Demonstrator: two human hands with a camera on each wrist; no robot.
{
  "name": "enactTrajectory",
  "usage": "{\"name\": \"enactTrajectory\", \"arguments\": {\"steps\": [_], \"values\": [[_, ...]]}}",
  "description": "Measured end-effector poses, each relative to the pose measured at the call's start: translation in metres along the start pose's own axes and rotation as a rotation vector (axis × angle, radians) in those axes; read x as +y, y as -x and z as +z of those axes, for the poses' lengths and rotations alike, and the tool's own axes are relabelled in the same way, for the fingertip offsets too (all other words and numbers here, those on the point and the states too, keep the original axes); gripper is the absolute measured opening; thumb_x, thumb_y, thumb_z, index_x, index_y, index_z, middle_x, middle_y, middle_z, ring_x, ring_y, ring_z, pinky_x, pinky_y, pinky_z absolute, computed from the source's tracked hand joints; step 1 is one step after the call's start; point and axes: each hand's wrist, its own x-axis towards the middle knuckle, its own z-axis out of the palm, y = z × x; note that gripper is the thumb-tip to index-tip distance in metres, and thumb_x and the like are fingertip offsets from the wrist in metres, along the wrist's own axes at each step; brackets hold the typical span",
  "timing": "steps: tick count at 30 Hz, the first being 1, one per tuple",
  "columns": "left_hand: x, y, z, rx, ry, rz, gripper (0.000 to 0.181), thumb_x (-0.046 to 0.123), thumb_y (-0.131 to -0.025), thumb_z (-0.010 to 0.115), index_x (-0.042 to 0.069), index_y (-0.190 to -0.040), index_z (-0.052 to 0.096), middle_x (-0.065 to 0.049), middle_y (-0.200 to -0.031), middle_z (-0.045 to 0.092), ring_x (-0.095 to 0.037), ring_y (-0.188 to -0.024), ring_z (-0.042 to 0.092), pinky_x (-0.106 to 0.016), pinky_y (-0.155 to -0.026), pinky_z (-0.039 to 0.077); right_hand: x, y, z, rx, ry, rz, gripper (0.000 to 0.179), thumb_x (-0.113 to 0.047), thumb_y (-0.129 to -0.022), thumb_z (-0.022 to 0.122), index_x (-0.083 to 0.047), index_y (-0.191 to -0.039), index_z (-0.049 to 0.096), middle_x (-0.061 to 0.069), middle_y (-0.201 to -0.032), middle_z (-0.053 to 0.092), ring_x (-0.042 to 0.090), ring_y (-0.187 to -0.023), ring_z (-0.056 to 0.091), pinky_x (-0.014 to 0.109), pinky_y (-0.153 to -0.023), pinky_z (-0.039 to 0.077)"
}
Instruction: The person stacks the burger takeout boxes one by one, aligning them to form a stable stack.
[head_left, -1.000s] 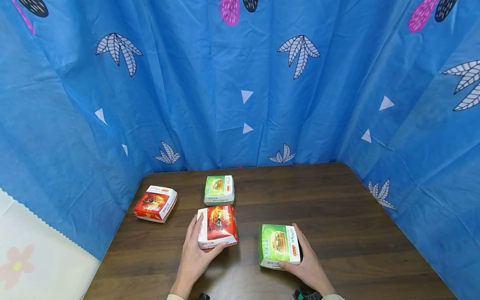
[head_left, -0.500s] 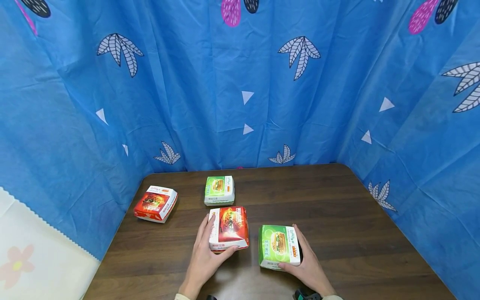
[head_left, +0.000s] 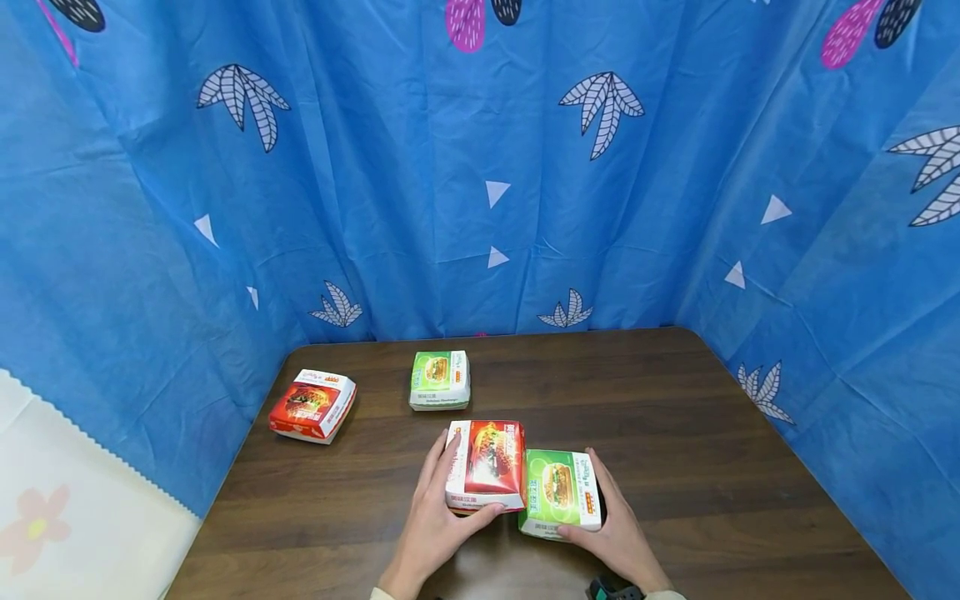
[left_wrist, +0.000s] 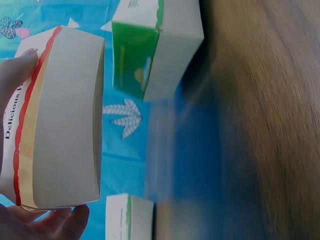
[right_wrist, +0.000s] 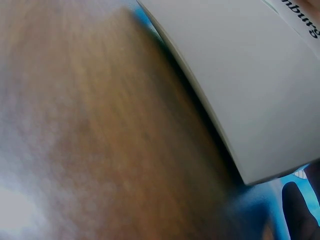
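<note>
Red box (head_left: 487, 467), lettered “Delicious”, is gripped by fingers of the left hand (head_left: 438, 518) — just beside the green box (head_left: 558, 492). Fingers of the right hand (head_left: 617, 529) hold that one, showing “burg”.

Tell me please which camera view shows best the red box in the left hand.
The head view: it shows the printed top of the red box and the left hand gripping it. The left wrist view shows mainly one pale face, close up; the right wrist view shows none of it.

The red box (left_wrist: 65, 120) reads "Delicious", the green box (right_wrist: 245, 85) "…burg".
</note>
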Motion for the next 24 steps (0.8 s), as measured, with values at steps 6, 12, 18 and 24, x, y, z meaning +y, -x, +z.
{"name": "enactTrajectory", "arguments": {"steps": [6, 12, 18, 24], "values": [[0.009, 0.001, 0.009, -0.029, -0.001, 0.048, 0.103, 0.059, -0.071, 0.09, 0.029, -0.158, 0.042, -0.007, -0.165, 0.035, -0.025, -0.137, 0.049, -0.048, -0.104, 0.05, 0.002, 0.0, 0.0, 0.005, -0.002, -0.013, 0.122, -0.043, -0.073, 0.094, -0.022, -0.167, 0.018, 0.01, -0.169, 0.026, 0.031, -0.14, 0.042, 0.055, -0.101, 0.044], [0.018, 0.003, 0.017, -0.062, -0.012, 0.066, 0.104, 0.061, -0.072, 0.088, 0.027, -0.158, 0.041, -0.004, -0.166, 0.034, -0.025, -0.139, 0.048, -0.048, -0.104, 0.05, 0.001, 0.0, 0.0, -0.004, 0.002, 0.0, 0.122, -0.043, -0.074, 0.093, -0.022, -0.167, 0.017, 0.01, -0.169, 0.025, 0.033, -0.142, 0.041, 0.06, -0.102, 0.042], [0.024, 0.003, 0.023, -0.091, -0.031, 0.067, 0.104, 0.065, -0.073, 0.085, 0.029, -0.159, 0.038, -0.004, -0.166, 0.032, -0.026, -0.141, 0.046, -0.051, -0.105, 0.05, 0.001, -0.001, 0.0, -0.007, -0.004, -0.008, 0.122, -0.042, -0.073, 0.093, -0.02, -0.166, 0.018, 0.013, -0.168, 0.027, 0.034, -0.139, 0.042, 0.061, -0.102, 0.042], [0.029, 0.002, 0.028, -0.129, -0.021, 0.039, 0.104, 0.07, -0.075, 0.08, 0.032, -0.16, 0.035, -0.003, -0.168, 0.029, -0.029, -0.145, 0.042, -0.055, -0.107, 0.047, 0.0, -0.001, 0.0, -0.01, -0.006, 0.001, 0.122, -0.041, -0.073, 0.093, -0.02, -0.167, 0.017, 0.013, -0.167, 0.027, 0.035, -0.139, 0.042, 0.061, -0.102, 0.042]]}}
